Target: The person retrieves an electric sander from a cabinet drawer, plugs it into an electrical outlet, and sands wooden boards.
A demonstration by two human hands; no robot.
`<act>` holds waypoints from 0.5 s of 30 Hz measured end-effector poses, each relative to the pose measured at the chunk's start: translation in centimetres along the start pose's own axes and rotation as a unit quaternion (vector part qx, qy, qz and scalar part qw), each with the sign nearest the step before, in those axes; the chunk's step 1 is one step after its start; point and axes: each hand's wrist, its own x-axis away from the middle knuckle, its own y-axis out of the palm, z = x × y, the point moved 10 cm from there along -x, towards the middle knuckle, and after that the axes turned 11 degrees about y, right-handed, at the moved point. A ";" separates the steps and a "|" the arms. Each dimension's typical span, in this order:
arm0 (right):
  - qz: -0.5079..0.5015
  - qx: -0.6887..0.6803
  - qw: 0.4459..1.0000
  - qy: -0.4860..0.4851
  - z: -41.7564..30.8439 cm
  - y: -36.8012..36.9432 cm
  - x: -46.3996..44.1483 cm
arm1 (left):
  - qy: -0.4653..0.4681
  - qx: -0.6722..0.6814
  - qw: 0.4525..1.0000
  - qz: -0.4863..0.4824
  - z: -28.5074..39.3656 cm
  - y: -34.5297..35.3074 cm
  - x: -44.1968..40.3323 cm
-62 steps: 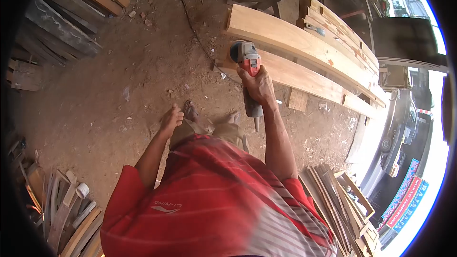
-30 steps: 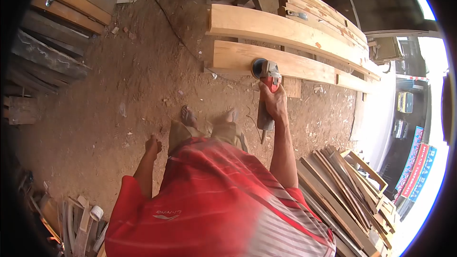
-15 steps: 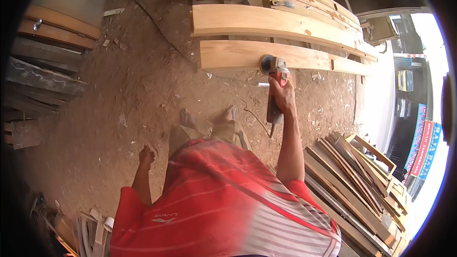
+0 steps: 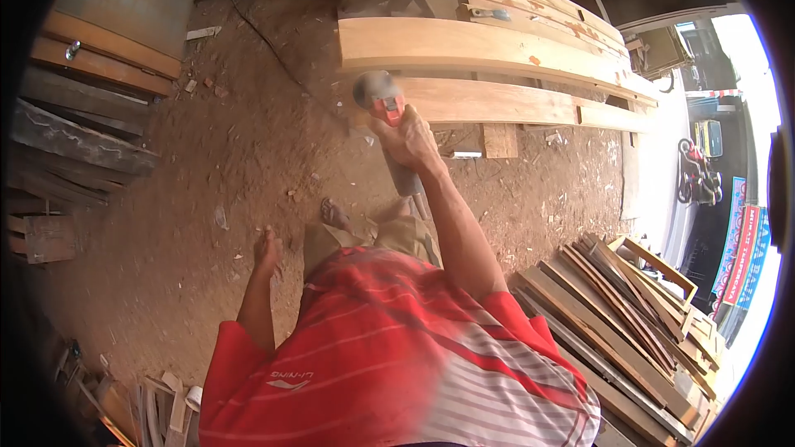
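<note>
The right hand has a firm grip round the grinder; its disc stands at the left end of the near plank, contact unconfirmed. The left hand hangs apart, no object visible, finger closure indeterminable. Recommended: disc flat, pressure light and even; tipping at the end would likely round the edge.

Blur softens the head of the power tool, and the right hand hides part of its body. The tool obscures most of the near board's left end; contact between these 2 cannot be told. The left hand's 5 fingers are indistinct. The far-left door is cut off.
</note>
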 end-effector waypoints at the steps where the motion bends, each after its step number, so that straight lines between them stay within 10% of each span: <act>1: -0.009 0.003 1.000 -0.011 -0.6 0.5 -0.1 | 0.002 -0.004 1.000 -0.004 1.0 0.4 0.5; 7: 0.054 -0.038 0.998 -0.007 4.1 -4.3 -3.0 | 0.141 -0.337 0.931 0.009 -1.5 -3.3 1.9; 10: 0.051 -0.081 0.995 -0.003 5.8 -6.9 -3.7 | -0.122 -0.075 0.986 0.089 -7.8 -5.8 5.3; 15: 0.038 -0.035 0.999 0.002 2.7 -4.5 -2.2 | 0.101 -0.242 0.965 0.020 0.3 1.1 1.5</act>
